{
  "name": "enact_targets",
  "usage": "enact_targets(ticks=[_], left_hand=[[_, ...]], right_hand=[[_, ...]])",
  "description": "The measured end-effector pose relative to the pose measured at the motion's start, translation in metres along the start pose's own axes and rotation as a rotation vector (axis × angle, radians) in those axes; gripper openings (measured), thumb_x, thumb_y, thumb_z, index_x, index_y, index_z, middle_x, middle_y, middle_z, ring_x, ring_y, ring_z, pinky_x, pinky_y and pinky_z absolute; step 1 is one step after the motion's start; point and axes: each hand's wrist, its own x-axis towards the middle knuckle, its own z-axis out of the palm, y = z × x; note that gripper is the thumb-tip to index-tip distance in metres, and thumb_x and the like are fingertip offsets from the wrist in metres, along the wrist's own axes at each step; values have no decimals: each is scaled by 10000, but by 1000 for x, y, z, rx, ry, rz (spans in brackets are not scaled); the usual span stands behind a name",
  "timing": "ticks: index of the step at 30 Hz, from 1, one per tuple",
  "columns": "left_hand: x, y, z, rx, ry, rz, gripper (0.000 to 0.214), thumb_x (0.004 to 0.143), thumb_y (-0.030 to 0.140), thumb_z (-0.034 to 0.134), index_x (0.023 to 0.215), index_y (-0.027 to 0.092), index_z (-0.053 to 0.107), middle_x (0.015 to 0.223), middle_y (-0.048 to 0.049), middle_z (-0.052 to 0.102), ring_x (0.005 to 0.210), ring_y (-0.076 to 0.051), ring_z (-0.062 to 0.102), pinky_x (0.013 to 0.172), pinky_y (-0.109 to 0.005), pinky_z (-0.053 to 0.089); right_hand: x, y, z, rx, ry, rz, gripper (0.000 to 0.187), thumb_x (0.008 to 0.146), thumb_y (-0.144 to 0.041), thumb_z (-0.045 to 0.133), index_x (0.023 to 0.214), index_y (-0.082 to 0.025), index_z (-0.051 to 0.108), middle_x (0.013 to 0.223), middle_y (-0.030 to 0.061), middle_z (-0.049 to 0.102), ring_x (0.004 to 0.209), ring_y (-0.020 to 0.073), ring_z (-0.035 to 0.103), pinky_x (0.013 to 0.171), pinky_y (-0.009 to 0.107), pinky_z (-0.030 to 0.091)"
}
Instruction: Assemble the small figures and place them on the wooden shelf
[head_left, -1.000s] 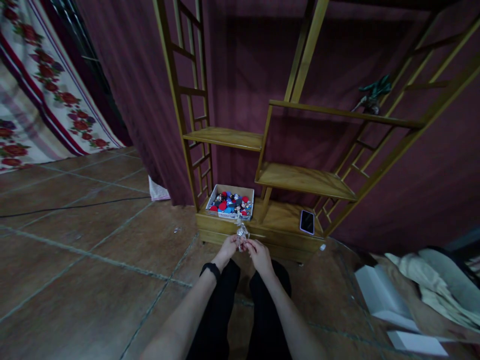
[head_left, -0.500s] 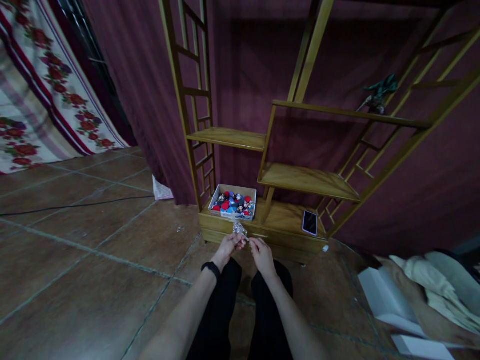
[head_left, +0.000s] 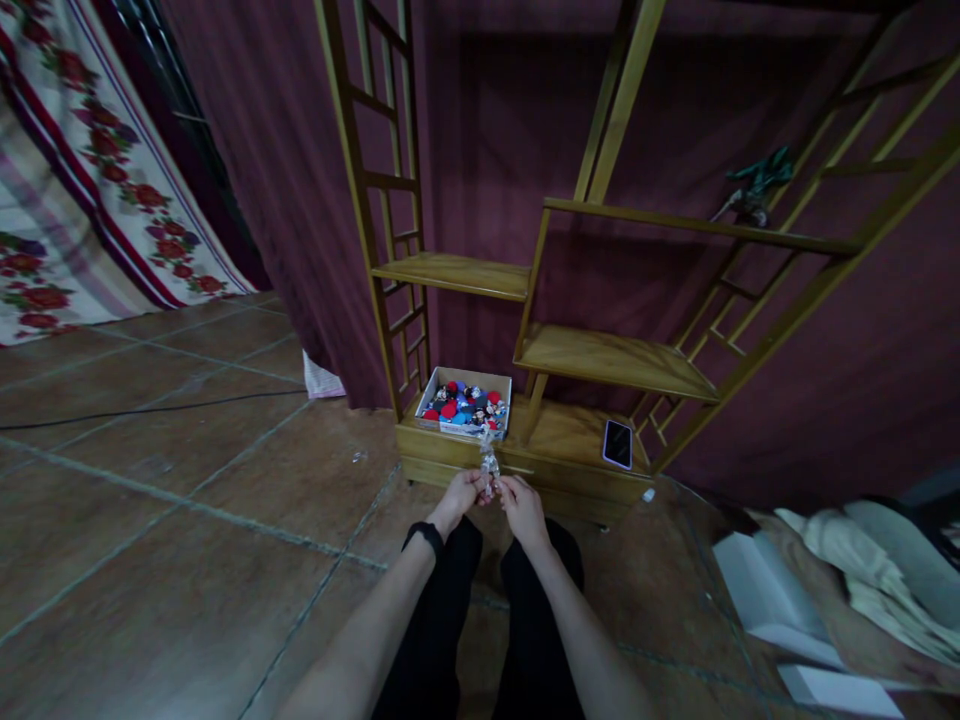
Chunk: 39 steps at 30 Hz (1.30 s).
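Note:
Between my two hands is a small crinkled clear plastic bag (head_left: 489, 460), its loose end pointing up toward the shelf unit. My left hand (head_left: 466, 495), with a black band on the wrist, pinches the bag's lower end from the left. From the right, my right hand (head_left: 522, 505) pinches the same end, its fingertips close to the left ones. Whether anything is inside the bag is too small to tell. Just beyond the bag, a shallow cardboard box (head_left: 489, 381) holds many small red, blue, black and white pieces.
The box stands on the low base of a wooden shelf unit (head_left: 450, 270). A tablet or phone (head_left: 618, 443) lies on the base to the right. A figurine (head_left: 757, 185) stands on an upper shelf. White boxes (head_left: 776, 590) lie at right; a dark cable (head_left: 150, 411) crosses the floor at left.
The plastic bag has swung slightly right and now points more upright. Both hands stay pinched together in nearly the same place.

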Motion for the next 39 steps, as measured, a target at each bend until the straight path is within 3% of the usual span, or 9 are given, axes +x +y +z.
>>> enact_targets(ticks=[10,31,39], left_hand=[[3,-2,-6,-2,-3,-21,354,636,445,611,676,94,590,515,-9,567,427,-65,470,472,-199,361],[4,-4,-8,16,14,-13,364,638,456,599,661,93,595,551,-25,586,448,-62,473,460,-192,343],[1,-2,-5,19,60,16,349,630,453,597,638,105,580,517,-6,565,429,-64,465,458,-196,342]], right_hand=[[4,14,6,229,-71,51,312,811,-257,390,1034,-236,607,860,42,603,635,126,593,539,230,506],[7,18,10,296,-54,125,310,758,-244,436,1004,-205,621,832,36,646,606,131,604,565,246,518],[7,19,9,187,-49,138,288,770,-276,428,971,-219,627,759,12,647,578,122,578,533,222,484]])
